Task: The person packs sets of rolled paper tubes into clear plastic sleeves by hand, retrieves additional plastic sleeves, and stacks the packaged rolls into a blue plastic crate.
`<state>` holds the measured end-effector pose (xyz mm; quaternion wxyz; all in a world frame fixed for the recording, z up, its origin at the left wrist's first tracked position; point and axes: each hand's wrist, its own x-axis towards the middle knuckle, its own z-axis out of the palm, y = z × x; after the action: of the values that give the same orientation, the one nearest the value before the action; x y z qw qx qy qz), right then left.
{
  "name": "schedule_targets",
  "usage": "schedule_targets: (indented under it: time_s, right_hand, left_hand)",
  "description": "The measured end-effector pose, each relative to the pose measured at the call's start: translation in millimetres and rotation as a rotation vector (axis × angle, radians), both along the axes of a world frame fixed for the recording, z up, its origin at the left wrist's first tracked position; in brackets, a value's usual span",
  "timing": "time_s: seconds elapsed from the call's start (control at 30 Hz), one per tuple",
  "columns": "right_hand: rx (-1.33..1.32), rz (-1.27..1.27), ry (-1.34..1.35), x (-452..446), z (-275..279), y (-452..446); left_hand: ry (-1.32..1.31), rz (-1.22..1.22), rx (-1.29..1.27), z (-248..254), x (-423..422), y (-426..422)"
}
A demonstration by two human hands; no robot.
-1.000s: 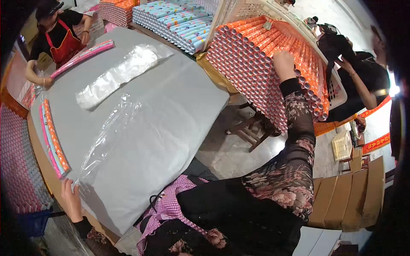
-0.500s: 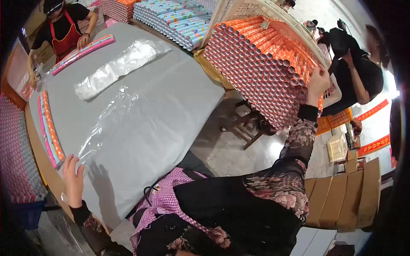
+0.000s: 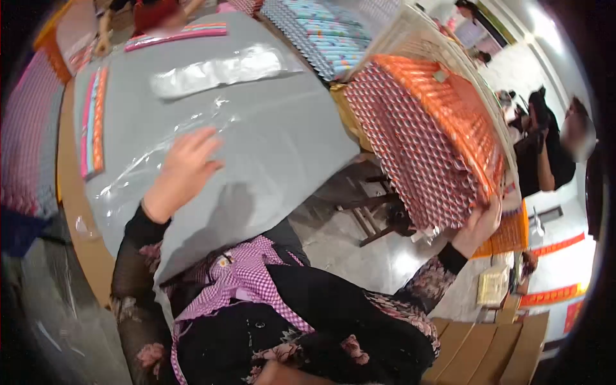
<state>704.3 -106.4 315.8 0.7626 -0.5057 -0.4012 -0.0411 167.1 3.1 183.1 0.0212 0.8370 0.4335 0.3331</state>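
My left hand (image 3: pixel 183 172) is raised over the grey-covered table (image 3: pixel 269 138), its fingers apart and holding nothing. Below it, a clear plastic sleeve (image 3: pixel 144 163) lies flat on the cover. At the right, my right hand (image 3: pixel 480 221) touches the lower right edge of a big stack of orange rolled tubes (image 3: pixel 443 109), fingers bent around the tube ends; whether it grips one is hidden. A small set of pink, blue and orange rolls (image 3: pixel 95 122) lies at the table's left edge. Farther back is a pile of clear plastic bags (image 3: pixel 218 72).
Across the table, a person in a red apron (image 3: pixel 157 16) is beside another set of rolls (image 3: pixel 176 36). Light-blue rolls (image 3: pixel 314 35) are stacked at the back. A wooden stool (image 3: pixel 369 221) stands under the orange stack. Another person in black (image 3: pixel 558 151) is at the right.
My left hand has moved from the table's left edge to over its middle. My right hand has gone from the stack's top to its lower right edge. The view has shifted.
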Motion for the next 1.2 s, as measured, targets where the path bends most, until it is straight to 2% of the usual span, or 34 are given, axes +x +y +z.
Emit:
schedule_targets:
  time_s: [0.07, 0.17, 0.23, 0.33, 0.37, 0.47, 0.5, 0.6, 0.67, 0.73, 0.8, 0.87, 0.93, 1.0, 1.03, 1.07, 1.13, 1.2]
  right_hand:
    - [0.045, 0.377, 0.272, 36, -10, -5]
    - [-0.058, 0.502, 0.324, 8, -26, 6]
    - [-0.120, 0.585, 0.409, -5, -39, 20]
    - [-0.137, 0.722, 0.596, -80, -37, 34]
    - [-0.181, 0.931, 0.616, -65, -52, 42]
    - [-0.284, 0.898, 0.575, -81, -77, 69]
    - [-0.306, 1.063, 0.746, -85, -80, 78]
    - [-0.400, 1.052, 0.872, -88, -103, 105]
    - [-0.416, 1.140, 0.979, -98, -115, 117]
    - [-0.472, 1.057, 1.094, -108, -124, 125]
    - [-0.507, 1.100, 1.111, -105, -145, 138]
    - [-0.673, 1.311, 1.161, -104, -160, 147]
    - [-0.746, 1.343, 1.129, -118, -162, 150]
    - [-1.007, 1.284, 0.446, -129, -153, 153]
    - [-1.054, 1.135, 0.016, -139, -147, 154]
    - [-1.085, 0.869, -0.403, -135, -149, 167]
    - [-0.491, 0.480, -1.108, -166, -161, 175]
    - [-0.447, 0.594, -1.210, -206, -150, 166]
  left_hand:
    - [0.051, -0.039, 0.196, 10, 36, 7]
    - [-0.011, -0.076, 0.410, 18, 91, 12]
    - [0.128, 0.066, 0.602, 8, 119, 18]
    - [0.204, 0.201, 0.651, -8, 124, 31]
    - [0.218, 0.251, 0.633, -16, 120, 36]
    - [0.159, 0.372, 0.694, -39, 102, 50]
    - [0.171, 0.385, 0.735, -45, 93, 54]
    - [0.268, 0.466, 0.821, -50, 71, 54]
    - [0.217, 0.411, 0.806, -53, 59, 56]
    - [0.257, 0.409, 0.781, -58, 47, 58]
    - [0.302, 0.399, 0.752, -60, 34, 57]
    - [0.322, 0.377, 0.727, -61, 22, 56]
    - [0.392, 0.376, 0.678, -60, 9, 51]
    - [0.457, 0.374, 0.627, -63, 2, 42]
    - [0.462, 0.354, 0.574, -65, 0, 37]
    - [0.465, 0.332, 0.520, -68, -2, 32]
    - [0.464, 0.321, 0.410, -73, -22, 11]
    - [0.400, 0.314, 0.181, -81, -25, -4]
